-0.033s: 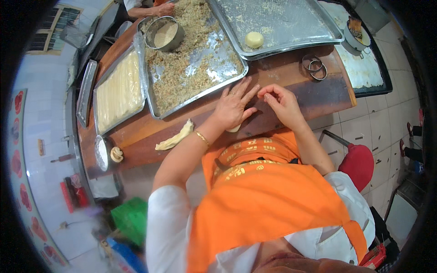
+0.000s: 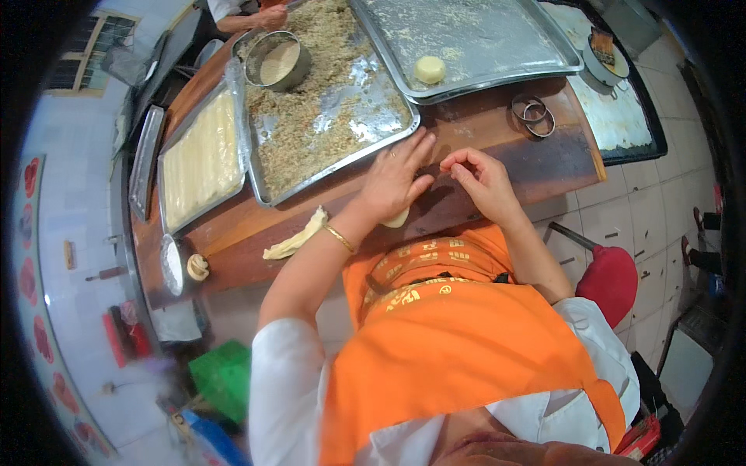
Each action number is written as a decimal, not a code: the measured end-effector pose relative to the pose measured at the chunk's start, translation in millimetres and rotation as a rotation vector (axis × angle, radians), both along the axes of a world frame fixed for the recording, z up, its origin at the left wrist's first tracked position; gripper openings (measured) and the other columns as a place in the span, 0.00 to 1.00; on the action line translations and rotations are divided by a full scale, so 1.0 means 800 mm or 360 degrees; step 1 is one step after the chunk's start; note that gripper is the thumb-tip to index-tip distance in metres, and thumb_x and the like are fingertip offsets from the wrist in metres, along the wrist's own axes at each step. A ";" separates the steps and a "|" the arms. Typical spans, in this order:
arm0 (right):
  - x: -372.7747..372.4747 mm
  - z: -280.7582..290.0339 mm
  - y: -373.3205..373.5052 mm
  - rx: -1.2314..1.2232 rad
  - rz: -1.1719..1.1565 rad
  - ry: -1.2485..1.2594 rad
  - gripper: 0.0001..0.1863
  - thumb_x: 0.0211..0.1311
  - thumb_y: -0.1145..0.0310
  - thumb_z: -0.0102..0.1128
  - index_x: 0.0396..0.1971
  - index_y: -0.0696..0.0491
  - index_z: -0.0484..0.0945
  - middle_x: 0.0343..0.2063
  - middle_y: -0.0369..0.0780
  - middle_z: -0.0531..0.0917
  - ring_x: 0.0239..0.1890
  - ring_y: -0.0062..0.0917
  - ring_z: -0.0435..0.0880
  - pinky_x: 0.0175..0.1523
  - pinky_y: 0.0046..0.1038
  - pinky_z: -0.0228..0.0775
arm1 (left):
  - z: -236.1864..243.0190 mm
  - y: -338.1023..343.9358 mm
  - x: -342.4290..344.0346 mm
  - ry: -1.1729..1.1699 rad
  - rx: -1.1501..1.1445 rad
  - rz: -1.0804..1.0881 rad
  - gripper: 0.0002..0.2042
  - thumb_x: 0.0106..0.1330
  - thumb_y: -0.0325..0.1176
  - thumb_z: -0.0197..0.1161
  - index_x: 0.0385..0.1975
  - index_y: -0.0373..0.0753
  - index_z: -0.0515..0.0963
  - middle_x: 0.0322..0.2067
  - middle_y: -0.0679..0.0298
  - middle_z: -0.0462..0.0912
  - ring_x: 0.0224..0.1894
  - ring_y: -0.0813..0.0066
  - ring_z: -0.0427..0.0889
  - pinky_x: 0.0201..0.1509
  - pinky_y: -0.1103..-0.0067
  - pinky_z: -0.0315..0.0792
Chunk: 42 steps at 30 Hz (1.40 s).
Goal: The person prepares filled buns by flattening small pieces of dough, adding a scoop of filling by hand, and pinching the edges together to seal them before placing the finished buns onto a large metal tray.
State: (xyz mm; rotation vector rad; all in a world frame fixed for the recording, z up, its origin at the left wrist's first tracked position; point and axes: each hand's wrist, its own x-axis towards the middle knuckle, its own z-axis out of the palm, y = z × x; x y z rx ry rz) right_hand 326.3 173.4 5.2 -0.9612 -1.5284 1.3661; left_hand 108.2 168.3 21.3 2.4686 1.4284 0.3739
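My left hand (image 2: 395, 180) lies palm down on the wooden table, its fingers stretched out toward the tray's corner. Under its heel a small piece of pale dough (image 2: 398, 218) peeks out, mostly hidden. Close by on the right, my right hand (image 2: 488, 186) is raised over the wood with curled fingers and the thumb bent in. Whatever it may pinch is hidden. A long, uneven strip of dough (image 2: 298, 235) rests left of my left wrist. Beyond my hands stands a metal tray (image 2: 342, 177) of crumbly brown filling, with a round metal tin (image 2: 298, 68) in it.
A second tray (image 2: 497, 93) bears one round dough ball (image 2: 429, 70). Two metal rings (image 2: 532, 116) lie on the right. At left are a plastic-covered tray of dough rolls (image 2: 200, 159), a bowl of white powder (image 2: 172, 264) and a dough coil (image 2: 197, 267). Another person's hand (image 2: 268, 17) is at the far side.
The fingers of my left hand have come closer together and the hand has turned slightly. A little more dough shows beneath it. My right hand has hardly moved.
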 end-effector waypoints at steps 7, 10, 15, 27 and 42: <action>0.013 -0.011 -0.004 -0.0102 -0.0061 -0.0021 0.06 0.67 0.75 0.56 0.40 0.59 0.80 0.33 0.35 0.84 0.35 0.16 0.80 0.41 0.20 0.72 | -0.022 0.023 0.007 0.0090 0.0197 -0.0355 0.32 0.65 0.46 0.60 0.69 0.45 0.62 0.71 0.56 0.60 0.72 0.56 0.60 0.71 0.62 0.58; 0.011 0.000 -0.014 -0.0106 -0.0012 -0.0098 0.06 0.68 0.75 0.55 0.40 0.58 0.80 0.33 0.35 0.84 0.35 0.16 0.80 0.41 0.20 0.72 | -0.012 0.012 0.010 0.0146 0.0266 -0.0349 0.33 0.66 0.51 0.58 0.70 0.46 0.62 0.71 0.55 0.59 0.73 0.57 0.58 0.74 0.62 0.53; 0.013 -0.025 -0.011 -0.0150 -0.0003 -0.0103 0.07 0.68 0.75 0.55 0.40 0.59 0.80 0.34 0.36 0.85 0.37 0.17 0.81 0.42 0.21 0.73 | -0.016 -0.023 0.012 0.0174 0.0121 -0.0185 0.34 0.68 0.52 0.57 0.72 0.50 0.59 0.74 0.57 0.54 0.76 0.58 0.51 0.76 0.57 0.46; -0.073 0.046 0.033 0.0554 0.0238 -0.0462 0.09 0.64 0.75 0.59 0.43 0.58 0.80 0.39 0.44 0.84 0.41 0.36 0.84 0.46 0.29 0.75 | -0.038 -0.104 -0.029 -0.0231 0.0208 0.0346 0.28 0.61 0.25 0.60 0.64 0.36 0.66 0.55 0.49 0.72 0.60 0.48 0.69 0.65 0.60 0.63; -0.315 -0.010 0.268 0.1223 0.0163 -0.1046 0.16 0.63 0.69 0.53 0.48 0.59 0.76 0.52 0.55 0.78 0.56 0.52 0.75 0.61 0.45 0.67 | -0.025 -0.137 -0.127 -0.3481 -0.0631 0.0606 0.11 0.70 0.29 0.51 0.49 0.34 0.68 0.49 0.46 0.79 0.51 0.57 0.81 0.56 0.65 0.76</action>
